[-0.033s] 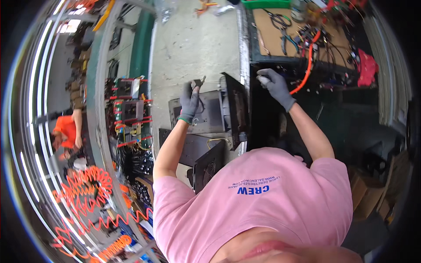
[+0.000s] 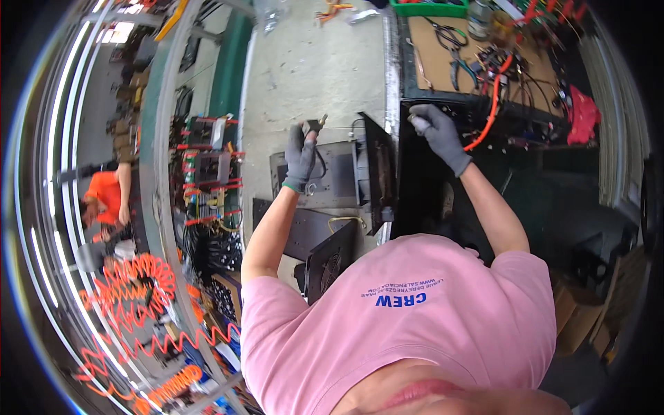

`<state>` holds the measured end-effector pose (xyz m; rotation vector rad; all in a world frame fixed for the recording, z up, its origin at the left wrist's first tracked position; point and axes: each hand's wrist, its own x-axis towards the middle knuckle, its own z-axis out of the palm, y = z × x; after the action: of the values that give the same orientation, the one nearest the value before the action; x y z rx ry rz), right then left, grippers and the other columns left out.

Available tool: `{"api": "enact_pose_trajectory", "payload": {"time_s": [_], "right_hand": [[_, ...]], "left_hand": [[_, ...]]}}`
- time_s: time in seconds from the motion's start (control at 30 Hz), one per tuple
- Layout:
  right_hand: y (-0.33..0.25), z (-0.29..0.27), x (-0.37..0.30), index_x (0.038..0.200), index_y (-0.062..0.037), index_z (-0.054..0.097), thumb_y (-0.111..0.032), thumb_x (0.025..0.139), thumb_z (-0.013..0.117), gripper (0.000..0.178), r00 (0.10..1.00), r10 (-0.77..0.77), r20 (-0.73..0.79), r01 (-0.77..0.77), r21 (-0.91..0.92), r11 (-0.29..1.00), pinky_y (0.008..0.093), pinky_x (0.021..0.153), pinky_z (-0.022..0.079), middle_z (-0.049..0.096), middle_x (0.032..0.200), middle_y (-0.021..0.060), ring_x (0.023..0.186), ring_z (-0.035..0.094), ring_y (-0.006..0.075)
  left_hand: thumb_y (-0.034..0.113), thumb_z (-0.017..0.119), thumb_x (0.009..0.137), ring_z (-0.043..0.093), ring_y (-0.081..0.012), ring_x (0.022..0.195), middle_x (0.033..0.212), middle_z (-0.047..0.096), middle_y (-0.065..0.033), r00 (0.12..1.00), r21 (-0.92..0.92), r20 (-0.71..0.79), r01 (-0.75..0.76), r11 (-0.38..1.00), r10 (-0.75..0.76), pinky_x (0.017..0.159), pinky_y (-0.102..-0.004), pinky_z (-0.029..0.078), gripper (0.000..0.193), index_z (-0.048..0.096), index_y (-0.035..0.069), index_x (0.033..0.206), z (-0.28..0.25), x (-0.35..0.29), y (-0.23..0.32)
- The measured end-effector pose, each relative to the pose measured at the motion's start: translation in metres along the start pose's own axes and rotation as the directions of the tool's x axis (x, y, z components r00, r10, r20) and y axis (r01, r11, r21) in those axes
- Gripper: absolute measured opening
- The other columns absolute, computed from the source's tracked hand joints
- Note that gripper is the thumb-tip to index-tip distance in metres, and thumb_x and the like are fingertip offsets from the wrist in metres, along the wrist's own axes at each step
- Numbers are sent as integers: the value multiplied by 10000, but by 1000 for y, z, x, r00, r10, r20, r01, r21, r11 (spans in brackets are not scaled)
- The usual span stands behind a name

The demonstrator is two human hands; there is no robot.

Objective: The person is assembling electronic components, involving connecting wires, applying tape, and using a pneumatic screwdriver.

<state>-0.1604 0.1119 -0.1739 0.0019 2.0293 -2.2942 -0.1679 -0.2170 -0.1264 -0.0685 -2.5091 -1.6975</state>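
Note:
My left hand (image 2: pixel 300 162), in a grey glove, is closed on a small dark piece with a pale metal-looking tip (image 2: pixel 317 125). A dark cable (image 2: pixel 322 163) hangs beside that hand, above a flat dark metal panel (image 2: pixel 334 171). My right hand (image 2: pixel 440 138), also gloved, has its fingers curled together past the bench's right edge; something pale shows at its fingertips, too small to name. Between my hands a black metal housing (image 2: pixel 377 173) stands tilted on the bench. Nearer to me lie another dark panel (image 2: pixel 294 232) and a black plate with a round fan grille (image 2: pixel 332 266).
The pale bench (image 2: pixel 311 69) runs away from me. At the far right, a brown board (image 2: pixel 432 69) carries pliers (image 2: pixel 456 69), wires and a thick orange cable (image 2: pixel 492 114). Coiled red air hoses (image 2: pixel 138 290) hang at left, near a person in orange (image 2: pixel 105 197).
The view has shifted slightly, so the bench and tools sit a little further right. Both hands keep nearly the same pose, the left one still gripping the dark piece.

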Motion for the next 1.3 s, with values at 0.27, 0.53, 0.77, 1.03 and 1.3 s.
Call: {"api": "enact_pose_trajectory", "payload": {"time_s": [0.27,0.53,0.77,1.03,1.3], "right_hand": [[-165,59,-5,986,-34,640,-136,841,643,178,773,-584,249,632,-222,742,301,739,506,654,870,100,824,649,212],[-197,67,-22,1010,-32,624,-143,837,639,206,601,-674,430,796,-398,455,329,710,502,612,868,118,810,628,267],[-210,61,-45,979,-73,621,-180,832,647,184,601,-676,427,797,-384,466,353,725,507,628,876,97,826,632,273],[-215,57,-60,1005,-45,626,-128,813,668,213,642,-587,492,758,-292,584,298,707,496,626,871,92,795,631,214],[-222,55,-67,979,-49,620,-119,793,675,206,553,-603,575,826,-281,489,323,717,498,621,854,97,804,626,258]], "left_hand": [[216,530,932,505,-84,766,968,556,-49,995,-98,40,-83,992,87,670,-232,440,352,446,11,1206,-10,-27,142],[248,547,889,513,-114,741,804,564,-66,963,-47,96,-249,967,253,667,-276,442,333,503,4,1111,0,-45,177],[276,549,893,543,-136,738,803,572,-79,954,-41,139,-262,964,265,669,-294,453,361,500,-1,1118,2,-57,192],[251,567,893,590,-178,769,835,604,-122,934,-109,167,-302,947,316,708,-298,467,350,502,0,1128,6,-73,199],[195,569,894,530,-112,839,889,593,-96,934,-119,210,-271,955,291,758,-271,448,343,484,-31,1137,8,-83,214]]}}
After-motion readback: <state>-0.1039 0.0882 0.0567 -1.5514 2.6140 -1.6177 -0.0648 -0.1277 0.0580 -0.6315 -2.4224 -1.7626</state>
